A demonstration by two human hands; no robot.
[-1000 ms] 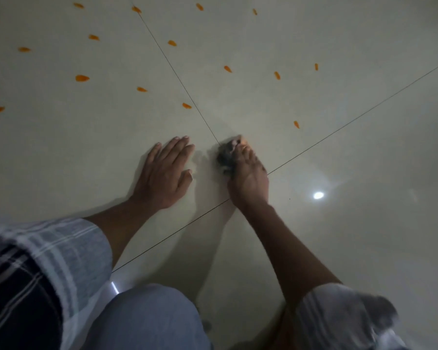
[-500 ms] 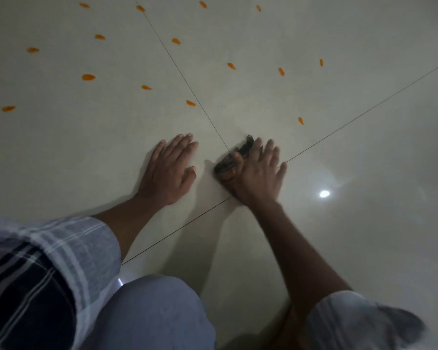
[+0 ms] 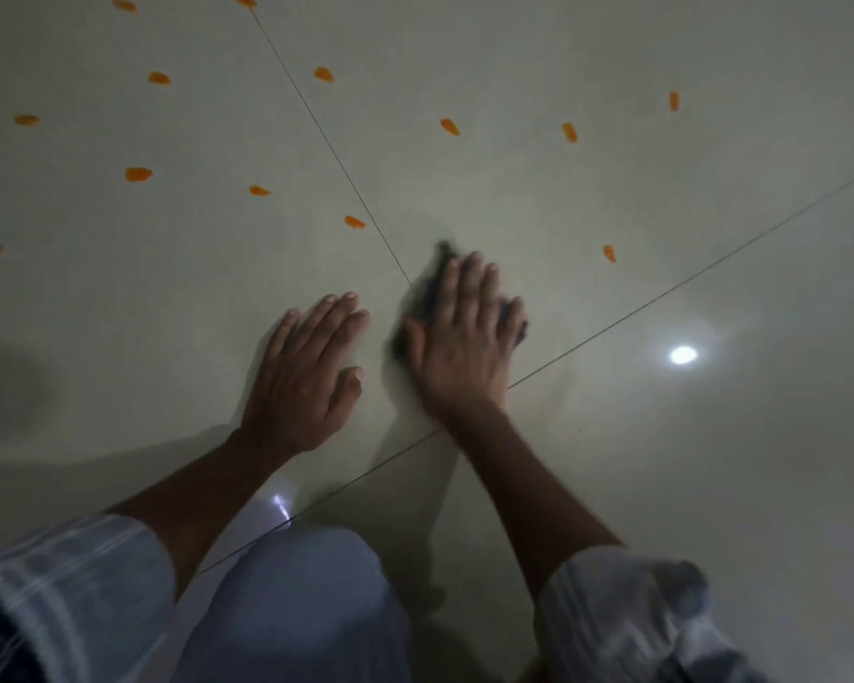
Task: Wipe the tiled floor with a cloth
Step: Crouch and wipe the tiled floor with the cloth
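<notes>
A small dark cloth lies on the pale glossy tiled floor, mostly hidden under my right hand. That hand presses flat on the cloth with fingers spread, close to where two grout lines cross; only the cloth's blurred dark edges show at the fingertips and beside the thumb and little finger. My left hand rests flat on the tile just left of it, fingers together, holding nothing.
Several orange smears dot the floor ahead and to the left; one smear lies right of the cloth. A bright light reflection shines at right. My knee is at the bottom centre.
My right hand has flattened and swept the cloth to the right and slightly forward across the grout crossing. My left hand has stayed planted.
</notes>
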